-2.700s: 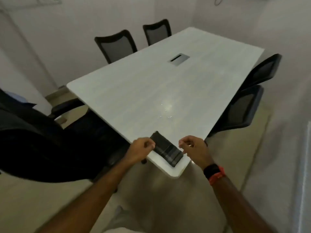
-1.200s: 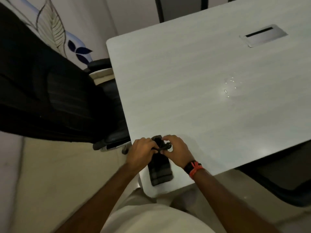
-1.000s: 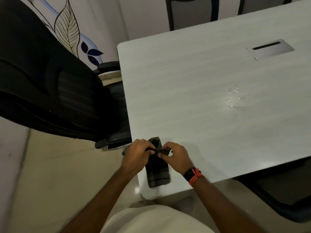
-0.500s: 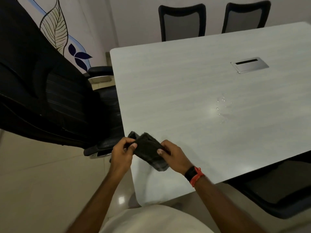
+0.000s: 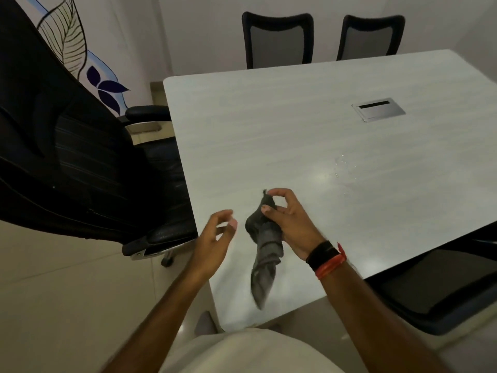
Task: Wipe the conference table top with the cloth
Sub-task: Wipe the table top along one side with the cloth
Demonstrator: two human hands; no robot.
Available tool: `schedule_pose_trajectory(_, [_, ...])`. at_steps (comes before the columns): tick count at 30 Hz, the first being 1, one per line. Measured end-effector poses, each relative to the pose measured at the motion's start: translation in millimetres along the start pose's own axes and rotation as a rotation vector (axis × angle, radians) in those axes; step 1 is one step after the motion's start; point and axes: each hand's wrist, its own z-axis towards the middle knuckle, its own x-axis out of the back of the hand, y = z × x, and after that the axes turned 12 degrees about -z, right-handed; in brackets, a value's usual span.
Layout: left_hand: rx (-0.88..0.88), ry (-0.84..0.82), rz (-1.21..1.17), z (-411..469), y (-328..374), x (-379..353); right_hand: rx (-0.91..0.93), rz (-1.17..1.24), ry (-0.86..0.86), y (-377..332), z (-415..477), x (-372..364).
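Here the desk [image 5: 269,135] fills most of the view, a pale wood-grain top with rounded corners, bare apart from a metal cable hatch [image 5: 378,109] at about 1 o'clock and a small patch of water drops [image 5: 343,165] at roughly 2 o'clock from the hands. The step in hand looks like shaking the cloth out before the first pass. To do it well, I judge the person should open the cloth into a flat pad, press it down with a whole palm, and start from the wet patch, working in long overlapping strokes toward the near edge. The cloth [image 5: 265,251] is dark grey with faint stripes, soft and limp; it hangs in a twisted tail above the near corner of the desk, its lower end blurred. The right hand [image 5: 289,219] is pinched on the cloth's upper end, thumb and fingers closed around it. The left hand [image 5: 215,238] sits just beside it at 9 o'clock, fingers loosely curled and apart, gripping nothing
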Motion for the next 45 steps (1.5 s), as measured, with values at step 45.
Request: schedule_pose_trajectory(45, [0.269,0.061,0.883,-135,-173,-46,0.531,-1.585,-0.454,215,60,27])
